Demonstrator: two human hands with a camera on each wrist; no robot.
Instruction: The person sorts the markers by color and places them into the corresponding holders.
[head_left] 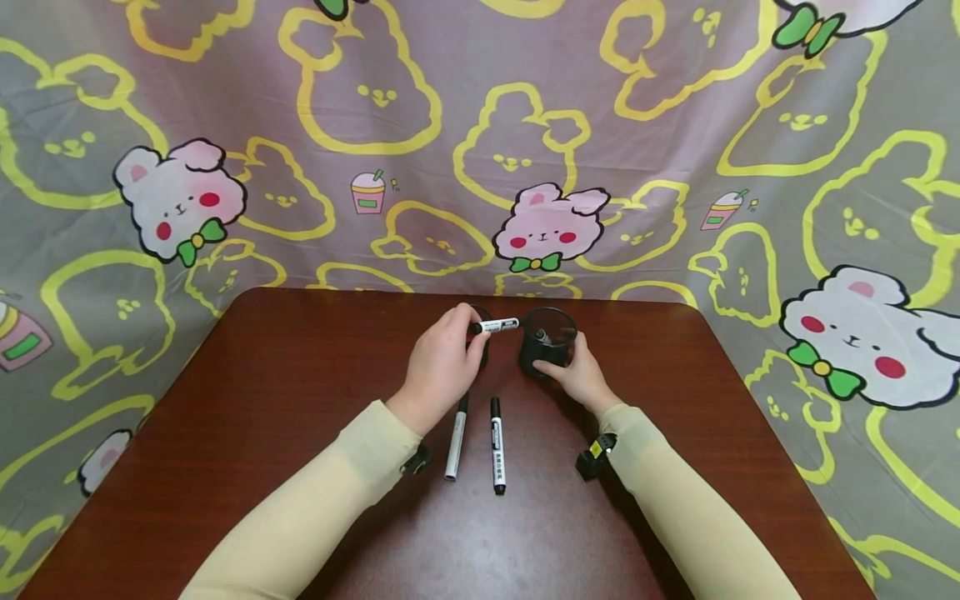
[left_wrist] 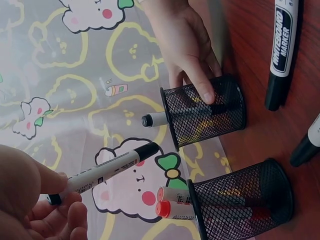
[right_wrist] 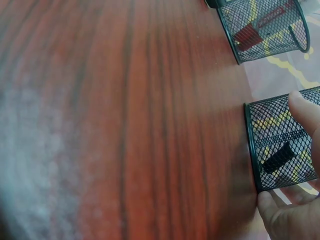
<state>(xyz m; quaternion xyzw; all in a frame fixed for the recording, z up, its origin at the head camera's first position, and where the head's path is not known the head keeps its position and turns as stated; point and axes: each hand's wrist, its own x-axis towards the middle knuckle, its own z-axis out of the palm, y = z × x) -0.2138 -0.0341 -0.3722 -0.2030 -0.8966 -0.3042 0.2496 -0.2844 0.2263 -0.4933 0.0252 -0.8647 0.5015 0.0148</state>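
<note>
My left hand (head_left: pixel 438 367) pinches a white whiteboard marker (head_left: pixel 501 325) with black ends, raised above the table and tilted. The marker's far end points toward the rim of a black mesh pen holder (left_wrist: pixel 205 117), overlapping it in the head view. Around the side of that holder, my right hand (head_left: pixel 588 377) curls its thumb and fingers. A black-tipped marker (left_wrist: pixel 155 120) stands inside this holder. Beside it is a second mesh pen holder (left_wrist: pixel 242 205), partly hidden behind my left hand in the head view. Two red-ended markers (left_wrist: pixel 172 209) stand in it.
Two more white markers with black caps lie on the brown table: a left one (head_left: pixel 456 442) and a right one (head_left: pixel 498 450), both between my forearms. A patterned curtain (head_left: pixel 420 125) hangs behind the table's far edge and along the sides.
</note>
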